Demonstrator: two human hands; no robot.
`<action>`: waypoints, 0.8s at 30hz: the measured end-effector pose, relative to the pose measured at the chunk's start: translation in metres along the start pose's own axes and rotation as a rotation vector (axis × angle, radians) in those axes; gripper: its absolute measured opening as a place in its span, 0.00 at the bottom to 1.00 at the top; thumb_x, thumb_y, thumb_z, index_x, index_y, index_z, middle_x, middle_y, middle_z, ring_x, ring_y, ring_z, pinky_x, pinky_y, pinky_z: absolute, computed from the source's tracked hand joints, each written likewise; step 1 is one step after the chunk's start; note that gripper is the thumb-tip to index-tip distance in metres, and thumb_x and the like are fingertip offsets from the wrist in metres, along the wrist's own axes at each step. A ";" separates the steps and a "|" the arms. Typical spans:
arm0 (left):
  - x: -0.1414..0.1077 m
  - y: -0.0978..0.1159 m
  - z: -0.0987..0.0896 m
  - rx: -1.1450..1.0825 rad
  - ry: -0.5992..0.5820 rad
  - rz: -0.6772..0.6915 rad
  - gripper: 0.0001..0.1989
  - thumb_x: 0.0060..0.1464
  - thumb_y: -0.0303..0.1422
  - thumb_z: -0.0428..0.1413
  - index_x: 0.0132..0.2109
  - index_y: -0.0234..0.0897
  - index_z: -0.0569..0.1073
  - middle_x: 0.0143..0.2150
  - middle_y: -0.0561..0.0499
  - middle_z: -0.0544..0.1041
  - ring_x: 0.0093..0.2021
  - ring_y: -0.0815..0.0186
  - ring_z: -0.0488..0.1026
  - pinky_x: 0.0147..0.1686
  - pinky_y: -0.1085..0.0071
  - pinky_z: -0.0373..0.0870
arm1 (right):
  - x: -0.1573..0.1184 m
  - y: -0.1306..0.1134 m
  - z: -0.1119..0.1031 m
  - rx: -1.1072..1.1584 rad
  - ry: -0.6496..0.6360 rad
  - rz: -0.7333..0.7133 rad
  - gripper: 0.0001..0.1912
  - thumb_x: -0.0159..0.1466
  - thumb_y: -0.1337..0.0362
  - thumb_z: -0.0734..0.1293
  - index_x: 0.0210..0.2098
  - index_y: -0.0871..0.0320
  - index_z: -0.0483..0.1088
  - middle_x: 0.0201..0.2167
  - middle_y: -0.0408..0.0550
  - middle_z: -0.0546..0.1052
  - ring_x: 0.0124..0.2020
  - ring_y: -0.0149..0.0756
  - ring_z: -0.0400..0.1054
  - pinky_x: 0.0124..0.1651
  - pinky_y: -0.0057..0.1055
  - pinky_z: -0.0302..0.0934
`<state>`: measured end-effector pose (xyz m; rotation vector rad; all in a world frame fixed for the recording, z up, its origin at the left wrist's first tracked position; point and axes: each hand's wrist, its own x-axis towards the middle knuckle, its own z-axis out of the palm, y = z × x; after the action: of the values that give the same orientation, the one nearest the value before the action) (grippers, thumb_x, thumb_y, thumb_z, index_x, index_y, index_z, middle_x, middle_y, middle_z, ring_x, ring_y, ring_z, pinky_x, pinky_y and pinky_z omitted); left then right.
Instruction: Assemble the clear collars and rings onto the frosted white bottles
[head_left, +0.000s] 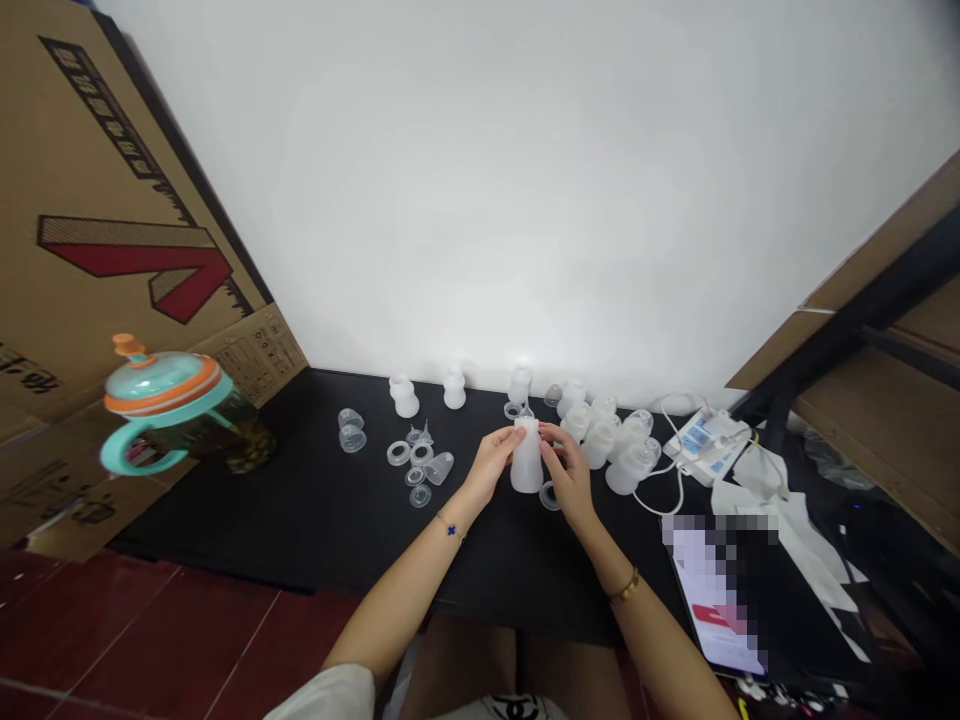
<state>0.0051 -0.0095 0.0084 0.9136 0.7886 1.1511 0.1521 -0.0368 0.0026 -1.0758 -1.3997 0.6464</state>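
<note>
Standing out milky white against the black bench (337,530), a smooth, cloudy bottle (527,472) is narrow at its upper end and widens toward a rounded base. The left grip (491,462) and the right grip (571,474) are both closed around its upper part, from opposite sides. Whether the base touches the bench, I cannot tell. A pale ring (550,498) lies just beside the right grip, and more bottles (601,442) stand farther right

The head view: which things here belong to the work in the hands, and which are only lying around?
Likely part of the work:
white bottle, held in left hand and right hand
other bottles
rings
domed caps

Seemingly just lying about:
teal-and-orange jug
corded white block
white sheets
lit-screen device
</note>
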 end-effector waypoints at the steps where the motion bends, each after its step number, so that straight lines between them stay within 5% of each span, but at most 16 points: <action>1: 0.000 0.000 0.000 0.003 0.006 0.011 0.27 0.48 0.53 0.67 0.43 0.31 0.82 0.34 0.46 0.81 0.31 0.67 0.74 0.34 0.72 0.68 | 0.000 0.000 0.000 0.004 0.012 0.010 0.15 0.68 0.53 0.66 0.51 0.53 0.73 0.53 0.53 0.77 0.50 0.45 0.72 0.48 0.41 0.68; 7: 0.001 0.008 -0.003 -0.009 0.070 0.082 0.29 0.49 0.54 0.65 0.45 0.32 0.82 0.39 0.44 0.82 0.37 0.63 0.76 0.39 0.69 0.70 | 0.003 0.002 0.001 -0.042 -0.046 0.058 0.14 0.66 0.51 0.68 0.41 0.55 0.74 0.56 0.56 0.75 0.53 0.49 0.71 0.45 0.40 0.68; 12: 0.003 0.011 -0.005 0.031 0.078 0.163 0.27 0.51 0.53 0.64 0.44 0.32 0.81 0.39 0.44 0.82 0.37 0.63 0.76 0.39 0.70 0.70 | 0.002 0.014 0.006 -0.043 -0.161 0.170 0.28 0.59 0.50 0.74 0.54 0.54 0.69 0.50 0.55 0.79 0.48 0.49 0.74 0.45 0.42 0.68; 24: 0.002 0.008 -0.008 0.229 -0.030 0.241 0.23 0.51 0.44 0.67 0.48 0.33 0.79 0.48 0.40 0.83 0.47 0.55 0.80 0.46 0.65 0.74 | 0.002 0.015 0.008 -0.071 -0.250 0.230 0.28 0.57 0.51 0.73 0.54 0.54 0.70 0.44 0.51 0.82 0.44 0.48 0.76 0.43 0.42 0.68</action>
<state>-0.0053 -0.0048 0.0123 1.2405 0.8122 1.2696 0.1481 -0.0268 -0.0107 -1.2573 -1.5337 0.9294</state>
